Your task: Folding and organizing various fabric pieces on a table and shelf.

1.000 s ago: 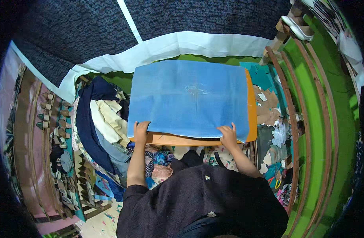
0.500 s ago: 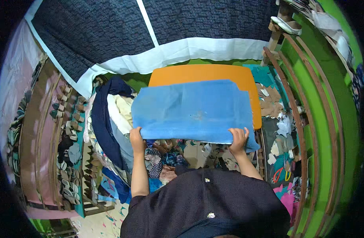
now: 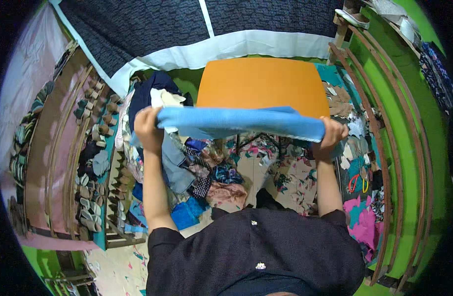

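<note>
A piece of light blue fabric (image 3: 241, 121) stretches between my two hands, lifted in front of me at the near edge of an orange tabletop (image 3: 263, 85). Its left end is gripped by my left hand (image 3: 148, 129), fingers wrapped round it. At the other end my right hand (image 3: 330, 132) is closed on the cloth's right corner. Most of the fabric is seen nearly edge-on, so its full face is hidden. Behind my left hand lies a heap of clothes with a dark navy garment (image 3: 152, 89).
Racks of shoe forms (image 3: 90, 197) line the left. Wooden rails (image 3: 384, 123) run along the green wall at right. Beside them, a board holds scraps and red-handled scissors (image 3: 353, 183). Cloth scraps (image 3: 227, 193) litter the tiled floor. A dark curtain (image 3: 137, 29) hangs behind the table.
The blue fabric has come up off the orange tabletop and toward me, now seen nearly edge-on. Both hands have risen and moved farther apart, still gripping it. More tabletop and floor show.
</note>
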